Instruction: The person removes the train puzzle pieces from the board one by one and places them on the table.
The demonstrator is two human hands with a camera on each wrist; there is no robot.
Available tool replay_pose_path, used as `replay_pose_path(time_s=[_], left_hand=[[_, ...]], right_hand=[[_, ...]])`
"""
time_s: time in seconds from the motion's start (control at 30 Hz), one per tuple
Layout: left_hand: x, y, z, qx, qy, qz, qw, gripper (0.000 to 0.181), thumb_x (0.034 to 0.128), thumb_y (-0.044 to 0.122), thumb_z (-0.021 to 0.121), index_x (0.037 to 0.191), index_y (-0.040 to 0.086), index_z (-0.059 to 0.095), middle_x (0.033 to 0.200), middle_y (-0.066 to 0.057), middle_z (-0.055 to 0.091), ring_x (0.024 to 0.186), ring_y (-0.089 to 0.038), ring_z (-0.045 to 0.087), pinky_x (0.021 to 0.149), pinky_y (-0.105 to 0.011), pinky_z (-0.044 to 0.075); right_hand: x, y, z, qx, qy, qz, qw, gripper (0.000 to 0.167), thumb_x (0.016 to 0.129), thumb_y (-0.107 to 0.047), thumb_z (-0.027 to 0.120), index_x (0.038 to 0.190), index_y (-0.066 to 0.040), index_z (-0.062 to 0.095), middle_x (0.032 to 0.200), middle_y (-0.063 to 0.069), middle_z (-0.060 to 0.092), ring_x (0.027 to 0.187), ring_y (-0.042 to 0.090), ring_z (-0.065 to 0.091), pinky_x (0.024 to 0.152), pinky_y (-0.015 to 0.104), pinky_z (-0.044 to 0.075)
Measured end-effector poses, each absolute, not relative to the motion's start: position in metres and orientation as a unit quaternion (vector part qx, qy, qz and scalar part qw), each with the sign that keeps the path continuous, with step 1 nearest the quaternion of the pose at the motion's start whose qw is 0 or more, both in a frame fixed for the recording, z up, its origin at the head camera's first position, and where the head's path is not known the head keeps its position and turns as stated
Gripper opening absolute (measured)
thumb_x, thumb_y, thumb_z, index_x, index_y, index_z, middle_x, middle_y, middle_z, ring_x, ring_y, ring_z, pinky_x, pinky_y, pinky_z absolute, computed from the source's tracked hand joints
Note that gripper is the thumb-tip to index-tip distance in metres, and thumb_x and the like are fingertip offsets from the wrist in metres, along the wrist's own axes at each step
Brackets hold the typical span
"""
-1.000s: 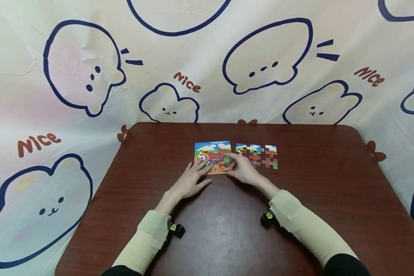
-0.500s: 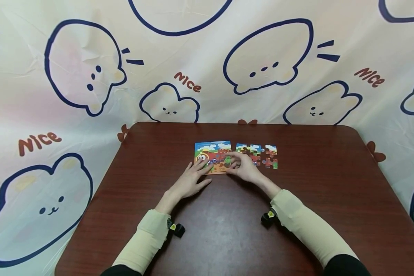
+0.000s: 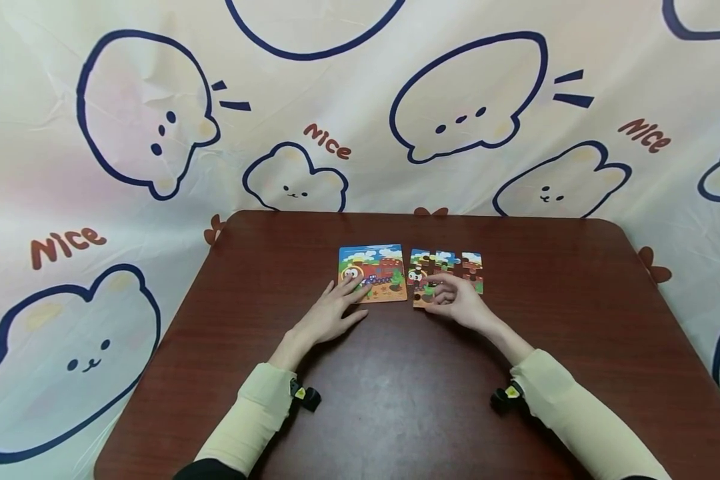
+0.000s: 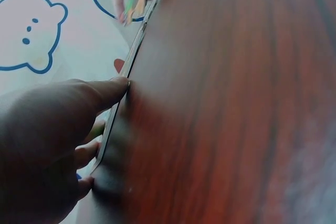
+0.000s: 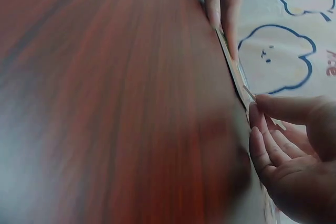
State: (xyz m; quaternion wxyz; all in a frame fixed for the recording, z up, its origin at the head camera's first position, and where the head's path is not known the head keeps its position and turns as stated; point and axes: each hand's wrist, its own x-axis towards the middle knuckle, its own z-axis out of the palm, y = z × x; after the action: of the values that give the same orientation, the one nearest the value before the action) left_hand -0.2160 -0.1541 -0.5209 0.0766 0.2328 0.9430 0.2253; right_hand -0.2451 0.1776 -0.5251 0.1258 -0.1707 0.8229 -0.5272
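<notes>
My left hand [image 3: 330, 315] lies with its fingers spread on a colourful picture board [image 3: 390, 257] showing a red train under a blue sky. Just to the right of the board, my right hand [image 3: 461, 303] pinches a small jigsaw piece [image 4: 137, 7] between thumb and fingers. Green and orange show on that piece in the left wrist view; the right wrist view catches only its thin edge, slightly tilted. Beyond the right hand sit several jigsaw pieces [image 3: 445, 259] set out in short columns, some partly covered by the hand.
Both hands work over a dark brown wooden table [image 3: 360, 413]. A pale cloth [image 3: 372, 180] printed with cartoon animals hangs behind it. Each wrist wears a small black camera, such as the right wrist's camera [image 3: 505, 399].
My right hand has moved right, from the board's right edge to the loose pieces, bringing the pinched jigsaw piece to the nearest column. The left hand has stayed on the board.
</notes>
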Motion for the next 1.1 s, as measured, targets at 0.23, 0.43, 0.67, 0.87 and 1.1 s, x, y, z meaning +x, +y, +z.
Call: replay_pose_path(time_s=[0.23, 0.43, 0.67, 0.87, 1.1], left_hand=[[-0.218, -0.159, -0.526, 0.248, 0.932, 0.254, 0.075, 0.061, 0.1141, 0.037, 0.061, 0.17, 0.019, 0.045, 0.181, -0.014, 0.032, 0.172, -0.038, 0.022, 0.138, -0.069, 0.014], [-0.224, -0.166, -0.536, 0.25, 0.932, 0.254, 0.073, 0.061, 0.1144, 0.04, 0.06, 0.17, 0.022, 0.045, 0.182, -0.013, 0.033, 0.172, -0.038, 0.023, 0.136, -0.07, 0.018], [-0.217, -0.161, -0.518, 0.237, 0.941, 0.222, 0.098, 0.061, 0.1139, 0.034, 0.062, 0.17, 0.02, 0.044, 0.183, -0.01, 0.03, 0.173, -0.035, 0.02, 0.139, -0.064, 0.016], [-0.214, -0.162, -0.515, 0.233, 0.943, 0.213, 0.101, 0.061, 0.1141, 0.035, 0.062, 0.171, 0.02, 0.043, 0.183, -0.01, 0.029, 0.173, -0.035, 0.02, 0.139, -0.063, 0.017], [-0.214, -0.162, -0.514, 0.233, 0.944, 0.21, 0.102, 0.062, 0.1141, 0.034, 0.062, 0.171, 0.02, 0.043, 0.183, -0.011, 0.029, 0.173, -0.036, 0.021, 0.139, -0.063, 0.018]], right_hand=[[-0.236, 0.213, -0.525, -0.159, 0.823, -0.533, 0.117, 0.058, 0.095, 0.006, 0.08, 0.149, 0.007, 0.06, 0.107, 0.024, 0.073, 0.084, 0.004, 0.073, 0.078, 0.02, 0.061], [-0.231, 0.234, -0.521, -0.144, 0.83, -0.527, 0.111, 0.06, 0.096, 0.007, 0.079, 0.151, 0.008, 0.058, 0.107, 0.025, 0.073, 0.084, 0.002, 0.071, 0.078, 0.019, 0.061], [-0.23, 0.25, -0.515, -0.137, 0.845, -0.503, 0.118, 0.061, 0.096, 0.006, 0.079, 0.152, 0.01, 0.055, 0.107, 0.026, 0.074, 0.082, 0.004, 0.07, 0.076, 0.019, 0.062], [-0.228, 0.256, -0.514, -0.143, 0.867, -0.465, 0.109, 0.062, 0.096, 0.002, 0.081, 0.153, 0.008, 0.057, 0.106, 0.021, 0.074, 0.077, 0.004, 0.064, 0.071, 0.02, 0.055], [-0.225, 0.255, -0.518, -0.161, 0.905, -0.389, 0.052, 0.06, 0.091, 0.0, 0.087, 0.147, 0.004, 0.065, 0.097, 0.014, 0.071, 0.075, 0.004, 0.059, 0.066, 0.021, 0.048]])
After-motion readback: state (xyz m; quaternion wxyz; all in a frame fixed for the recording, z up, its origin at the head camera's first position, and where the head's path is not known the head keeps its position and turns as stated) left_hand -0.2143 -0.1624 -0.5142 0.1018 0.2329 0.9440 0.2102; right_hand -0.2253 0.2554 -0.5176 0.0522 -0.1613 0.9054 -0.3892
